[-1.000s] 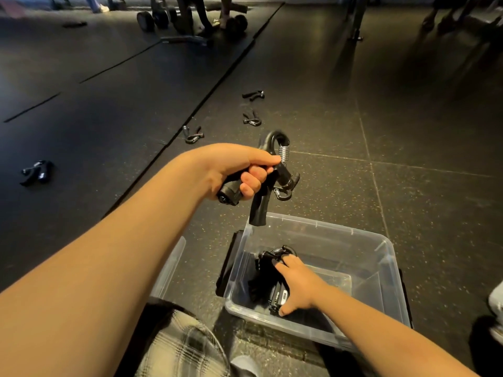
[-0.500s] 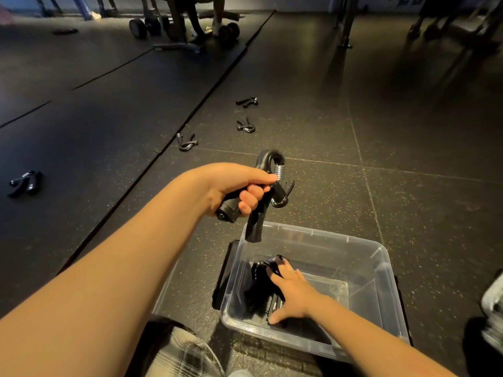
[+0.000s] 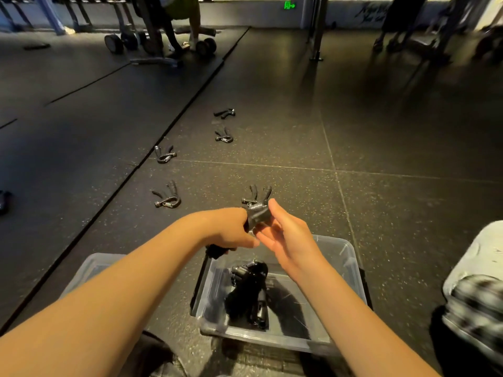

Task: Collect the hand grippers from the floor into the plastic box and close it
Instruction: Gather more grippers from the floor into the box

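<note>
My left hand (image 3: 231,231) grips a black hand gripper (image 3: 257,213) above the far-left corner of the clear plastic box (image 3: 351,258). One handle of it pokes out under my fist. My right hand (image 3: 290,236) is raised beside it, fingers straight, the thumb at the gripper's top end. Several black grippers (image 3: 250,293) lie in the box. On the floor beyond lie more hand grippers: one (image 3: 167,197) to the left, one (image 3: 257,194) just past my hands, and others (image 3: 223,136) farther off. The clear lid (image 3: 92,268) lies left of the box.
A seam (image 3: 163,142) between floor mats runs diagonally on the left. Dumbbells and a bench frame (image 3: 152,42) stand far back left, a metal pole (image 3: 317,28) at the back centre. People's legs show at the back right. A white shoe (image 3: 479,257) is at my right.
My right hand has left the grippers in the box and risen to the gripper in my left hand. The left hand turned the gripper and lowered it. The view tilted up, showing more floor grippers.
</note>
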